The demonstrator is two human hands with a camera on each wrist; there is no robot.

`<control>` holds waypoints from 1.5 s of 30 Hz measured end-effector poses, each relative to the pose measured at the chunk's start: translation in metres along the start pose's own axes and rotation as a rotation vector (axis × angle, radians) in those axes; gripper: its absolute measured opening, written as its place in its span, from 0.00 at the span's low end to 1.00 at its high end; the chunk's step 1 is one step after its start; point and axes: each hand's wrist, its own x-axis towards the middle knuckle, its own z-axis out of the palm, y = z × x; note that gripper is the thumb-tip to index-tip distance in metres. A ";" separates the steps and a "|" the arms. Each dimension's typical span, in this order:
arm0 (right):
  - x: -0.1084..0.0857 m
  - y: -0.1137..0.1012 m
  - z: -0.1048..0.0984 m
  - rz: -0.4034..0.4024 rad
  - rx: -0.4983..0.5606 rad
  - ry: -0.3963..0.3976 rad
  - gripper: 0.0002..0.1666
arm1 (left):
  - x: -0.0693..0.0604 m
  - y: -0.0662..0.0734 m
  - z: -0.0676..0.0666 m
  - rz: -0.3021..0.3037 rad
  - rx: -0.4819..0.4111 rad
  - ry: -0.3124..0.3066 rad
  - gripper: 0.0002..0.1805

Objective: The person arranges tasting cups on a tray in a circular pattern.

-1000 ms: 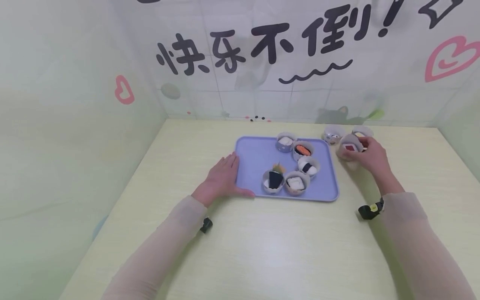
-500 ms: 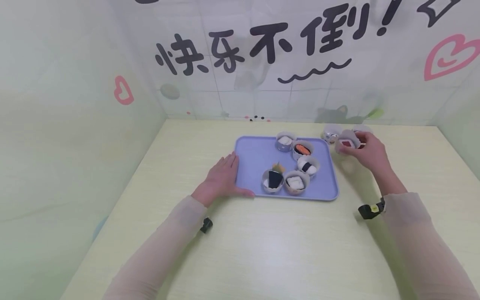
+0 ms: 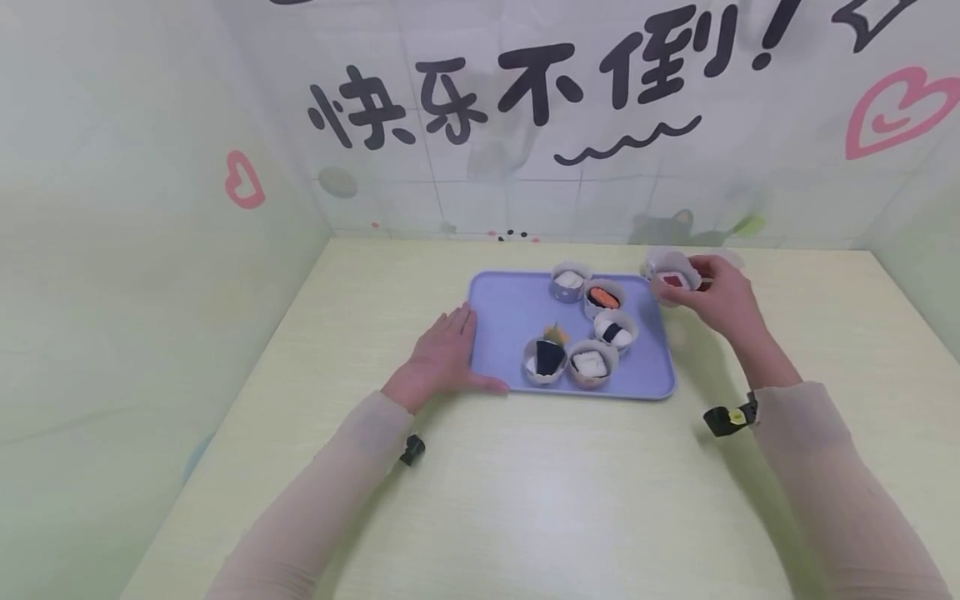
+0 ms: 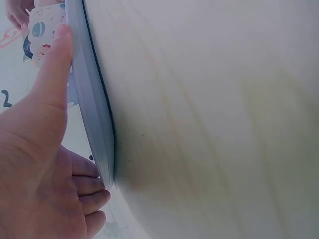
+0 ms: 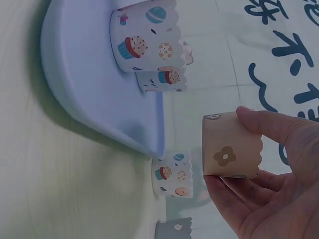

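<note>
My left hand point(image 3: 442, 354) rests against the left end of a blue tray point(image 3: 498, 329), fingers straight along its side and thumb on the near rim. Between thumb and fingers, my right hand point(image 3: 726, 300) holds a tan paper baking cup point(image 5: 232, 149) with a brown flower print. Inside that cup shows a toy sushi piece point(image 3: 673, 281) with a red top. The cup is raised off the table at the tray's back right corner. Several cups stand on the tray, among them one with orange-topped sushi point(image 3: 603, 298) and one with a black-wrapped rice ball point(image 3: 550, 358).
A small yellow piece point(image 3: 556, 335) lies behind the rice ball's cup. Beyond the tray's corner stand a cupcake-print paper cup point(image 5: 172, 174) and a grey cup point(image 5: 174, 229), partly hidden by my right hand in the head view. A printed wall sheet point(image 3: 510, 200) closes off the back.
My right hand has lifted the tan cup off the table and carried it left and back, toward the tray's back right corner. The left hand and tray have stayed still.
</note>
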 end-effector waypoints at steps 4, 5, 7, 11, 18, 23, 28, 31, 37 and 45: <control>0.000 -0.009 0.004 -0.018 0.004 -0.014 0.46 | 0.001 -0.001 0.001 -0.001 0.001 -0.003 0.77; 0.000 -0.011 0.005 -0.023 0.005 -0.018 0.46 | 0.001 -0.001 0.001 -0.001 0.005 -0.003 0.76; -0.001 -0.016 0.008 -0.033 0.003 -0.022 0.46 | 0.001 -0.001 0.002 -0.002 0.011 -0.004 0.76; -0.004 -0.026 0.014 -0.037 0.010 -0.027 0.45 | 0.001 -0.001 0.002 0.003 0.011 0.003 0.76; -0.008 -0.046 0.023 -0.074 0.026 -0.049 0.42 | 0.001 -0.001 0.002 0.002 0.010 0.009 0.76; -0.008 -0.060 0.031 -0.099 0.031 -0.093 0.42 | 0.001 -0.001 0.001 -0.002 0.006 0.013 0.76; -0.005 -0.070 0.044 -0.121 0.021 -0.131 0.41 | 0.001 -0.002 0.001 0.003 -0.004 0.014 0.76; -0.005 -0.076 0.054 -0.132 0.032 -0.148 0.41 | 0.001 -0.002 0.002 0.003 -0.008 0.012 0.76; -0.004 -0.088 0.075 -0.166 0.049 -0.175 0.40 | 0.002 -0.002 0.003 0.000 -0.012 0.015 0.76; -0.005 -0.103 0.101 -0.172 0.064 -0.258 0.39 | 0.001 0.000 0.000 0.011 0.012 0.021 0.75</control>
